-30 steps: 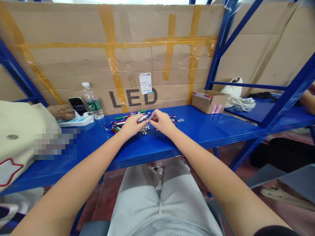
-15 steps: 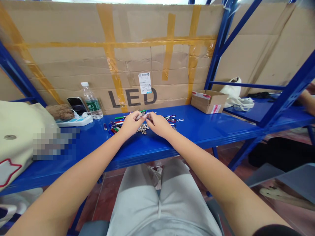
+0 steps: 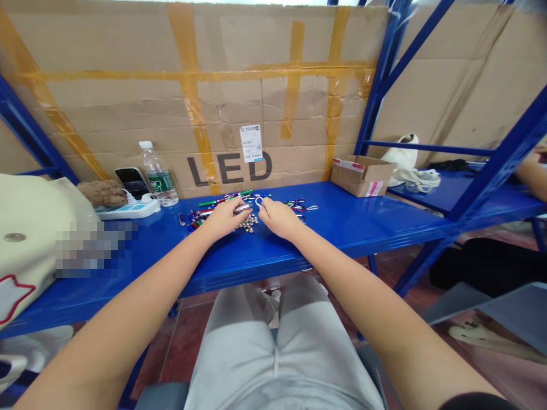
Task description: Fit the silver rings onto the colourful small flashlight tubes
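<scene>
Over the blue table [image 3: 342,228] my left hand [image 3: 226,217] is closed around a small silver tube [image 3: 243,209], its end showing past the fingers. My right hand [image 3: 277,218], a short way to the right, pinches a pale carabiner [image 3: 258,201] whose curved end sticks up. Between and below the hands lies a heap of small round silver pieces [image 3: 249,224], partly covered by my left hand. Coloured slim tubes [image 3: 209,203] in green, red and blue lie behind and left of that hand. Several carabiners [image 3: 298,205] are just beyond my right hand.
A water bottle [image 3: 159,175], phone [image 3: 132,183] and white power strip [image 3: 130,210] stand at the back left, near a cream bag [image 3: 38,228]. An open cardboard box [image 3: 362,175] sits at the back right. A tall cardboard panel [image 3: 231,114] closes off the back.
My hands were together and have drawn slightly apart. The carabiner's loop now shows at my right fingertips, and the silver tube stays in my left hand.
</scene>
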`<action>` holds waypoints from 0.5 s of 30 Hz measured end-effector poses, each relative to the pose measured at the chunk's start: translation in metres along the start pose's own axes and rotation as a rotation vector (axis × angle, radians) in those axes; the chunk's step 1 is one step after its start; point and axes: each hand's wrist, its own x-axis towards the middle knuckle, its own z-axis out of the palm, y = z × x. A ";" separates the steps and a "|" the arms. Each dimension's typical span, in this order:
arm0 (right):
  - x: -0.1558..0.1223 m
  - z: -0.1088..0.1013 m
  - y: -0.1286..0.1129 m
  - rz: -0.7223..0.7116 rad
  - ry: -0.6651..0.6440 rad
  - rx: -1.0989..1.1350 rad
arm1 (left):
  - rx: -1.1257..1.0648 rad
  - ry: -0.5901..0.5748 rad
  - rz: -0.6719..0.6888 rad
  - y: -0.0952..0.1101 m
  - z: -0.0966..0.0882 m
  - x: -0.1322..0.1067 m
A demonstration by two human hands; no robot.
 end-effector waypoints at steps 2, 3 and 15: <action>0.000 0.001 0.001 -0.018 0.003 0.035 | 0.020 -0.018 0.037 0.001 0.000 0.000; 0.000 0.002 0.001 -0.025 0.005 0.050 | 0.027 -0.028 0.059 0.002 0.001 0.000; 0.001 0.003 0.003 -0.029 0.028 0.076 | 0.144 -0.078 0.121 -0.005 0.006 0.000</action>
